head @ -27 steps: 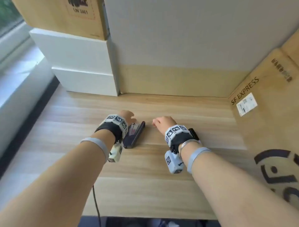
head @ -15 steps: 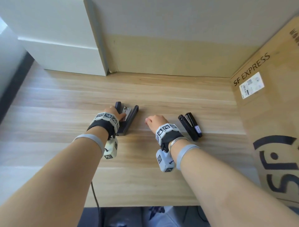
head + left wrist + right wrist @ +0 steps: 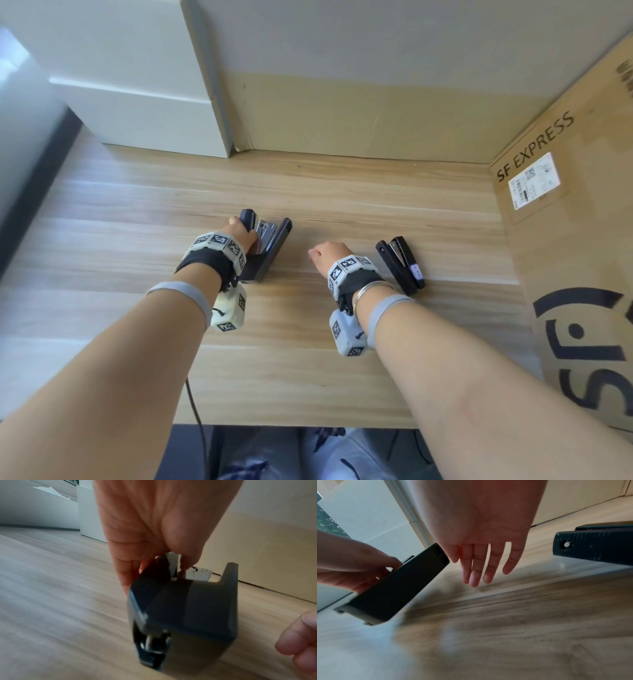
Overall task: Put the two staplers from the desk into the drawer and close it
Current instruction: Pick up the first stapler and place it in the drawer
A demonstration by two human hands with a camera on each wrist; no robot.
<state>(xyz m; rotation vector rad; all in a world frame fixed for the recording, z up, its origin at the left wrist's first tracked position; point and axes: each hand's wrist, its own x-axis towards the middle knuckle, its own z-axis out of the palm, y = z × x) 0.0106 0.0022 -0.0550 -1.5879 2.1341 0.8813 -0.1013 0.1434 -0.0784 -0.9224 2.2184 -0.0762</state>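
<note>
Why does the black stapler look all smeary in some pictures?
Left wrist view: the large dark-grey stapler in the left hand is smeared by motion blur, as is the wooden desk. Right wrist view: the near desk is blurred too, the open right hand sharper. Head view: crisp, with edges bent by the wide lens.

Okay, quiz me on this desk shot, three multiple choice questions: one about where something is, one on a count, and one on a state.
1. Where does the closed black stapler lie?
A. On the wooden desk, beside the right hand
B. On the SF Express cardboard box
C. In the left hand

2. How many staplers show?
A. One
B. Two
C. Three

3. What state is the dark grey stapler in?
A. Lying untouched
B. Closed flat
C. Hinged open, gripped

Answers: 1 A, it rests on the wood next to the right wrist. 2 B, one near each hand. 3 C, the left hand's fingers curl round it and its metal magazine shows.
</note>
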